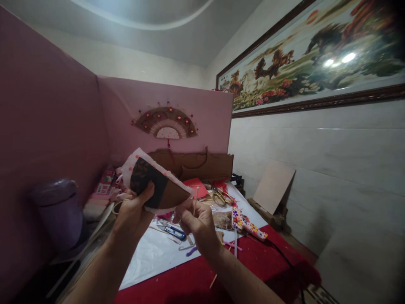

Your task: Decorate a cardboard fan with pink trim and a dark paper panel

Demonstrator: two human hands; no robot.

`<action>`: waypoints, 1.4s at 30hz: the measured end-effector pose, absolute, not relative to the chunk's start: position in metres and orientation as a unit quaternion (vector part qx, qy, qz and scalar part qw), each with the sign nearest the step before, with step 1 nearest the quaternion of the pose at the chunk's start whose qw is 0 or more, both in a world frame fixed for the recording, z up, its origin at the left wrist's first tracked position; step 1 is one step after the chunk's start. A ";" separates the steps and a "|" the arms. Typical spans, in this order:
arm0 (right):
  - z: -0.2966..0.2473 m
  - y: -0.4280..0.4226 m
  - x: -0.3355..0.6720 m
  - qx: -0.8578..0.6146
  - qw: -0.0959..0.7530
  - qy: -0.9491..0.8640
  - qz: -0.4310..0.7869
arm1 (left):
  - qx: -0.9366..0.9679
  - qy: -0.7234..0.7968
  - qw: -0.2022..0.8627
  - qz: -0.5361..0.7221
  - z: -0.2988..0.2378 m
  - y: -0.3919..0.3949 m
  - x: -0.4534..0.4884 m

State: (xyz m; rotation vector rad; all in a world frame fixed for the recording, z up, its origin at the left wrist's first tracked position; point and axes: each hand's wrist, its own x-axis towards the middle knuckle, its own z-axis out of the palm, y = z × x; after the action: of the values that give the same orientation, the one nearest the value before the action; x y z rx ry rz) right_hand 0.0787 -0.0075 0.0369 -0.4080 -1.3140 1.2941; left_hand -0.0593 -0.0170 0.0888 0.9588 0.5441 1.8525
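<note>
My left hand [134, 213] grips a roughly half-round cardboard piece [175, 195], thumb on its face. White fabric with red dots wraps the edge of the piece, and a dark patch covers part of its face. Close to the right-hand corner of the piece, my right hand [198, 221] is closed on a thin wooden stick [196, 198] that points upward. Whether its fingertips also touch the fabric I cannot tell. Below the hands lie blue-handled thread snips [172, 230]. A flower-patterned glue gun [249, 224] rests right of my right hand.
Gold-handled scissors [221, 196] and red paper [195, 188] lie farther back on the white sheet [142, 264], over a red tablecloth [186, 280]. A decorated fan [167, 122] hangs on the pink panel ahead. A lidded bin [58, 215] stands left. The glue gun's black cord [281, 253] trails right.
</note>
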 end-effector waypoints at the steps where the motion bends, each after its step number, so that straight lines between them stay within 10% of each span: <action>1: 0.036 -0.009 0.080 -0.174 0.585 -0.575 0.545 | 0.397 0.208 0.482 0.753 0.089 -0.018 -0.060; 42: 0.028 -0.012 0.086 -0.192 0.655 -0.500 0.533 | 0.339 0.138 0.507 0.780 0.088 -0.023 -0.063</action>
State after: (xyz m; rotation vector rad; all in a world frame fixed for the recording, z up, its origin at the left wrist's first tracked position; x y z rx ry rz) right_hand 0.0859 -0.0115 0.0277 -0.4343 -1.1333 1.2093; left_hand -0.0627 -0.0231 0.0883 0.8179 0.3325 1.8813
